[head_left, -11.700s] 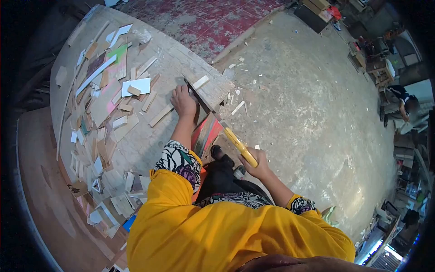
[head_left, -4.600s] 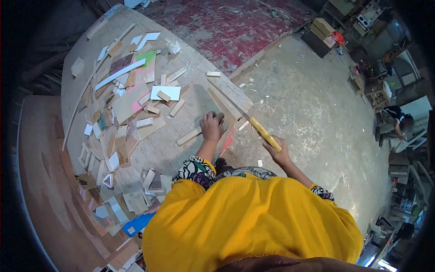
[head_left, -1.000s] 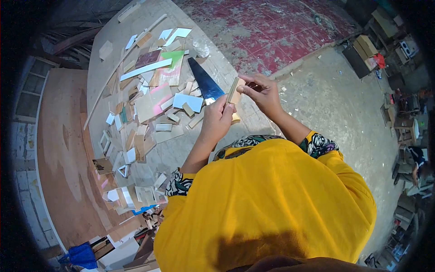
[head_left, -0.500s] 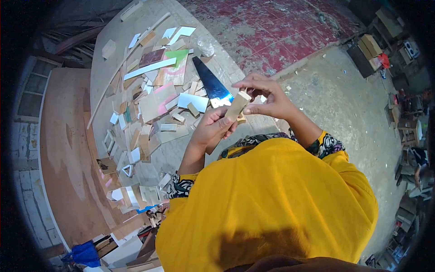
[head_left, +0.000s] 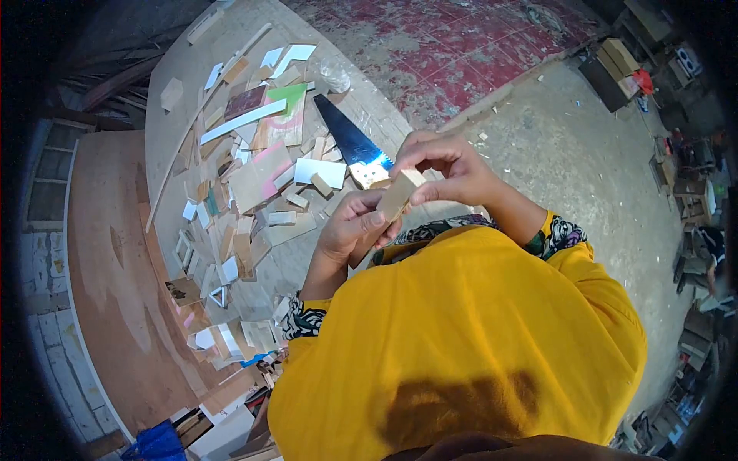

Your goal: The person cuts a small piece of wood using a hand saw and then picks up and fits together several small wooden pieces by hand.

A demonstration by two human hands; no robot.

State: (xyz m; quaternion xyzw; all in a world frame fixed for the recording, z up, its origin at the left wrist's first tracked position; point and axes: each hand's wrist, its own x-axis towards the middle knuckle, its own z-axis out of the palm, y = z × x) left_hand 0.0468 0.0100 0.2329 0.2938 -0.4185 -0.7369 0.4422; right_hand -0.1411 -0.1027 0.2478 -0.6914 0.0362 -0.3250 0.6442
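A small wooden block [head_left: 397,197] is held up in front of the yellow garment, near the table's edge. My left hand [head_left: 351,227] is wrapped round its lower part. At its upper end is my right hand [head_left: 453,170], thumb and fingers curved against the block's top. Just beyond the hands lies a handsaw [head_left: 351,138] with a dark blade, its light handle partly hidden by my fingers. A white rectangular piece [head_left: 319,173] and a small wooden block [head_left: 321,184] rest to the left of the saw.
Many wood offcuts and white pieces cover the table [head_left: 165,138]. A long thin strip [head_left: 187,138] crosses its left side. A brown board [head_left: 115,269] stands at the left. Boxes [head_left: 611,69] sit on the floor at upper right, and a person is at the far right edge.
The block has turned, showing a broader face and its end. My right hand's fingers have closed in on its top. The whole view has shifted slightly.
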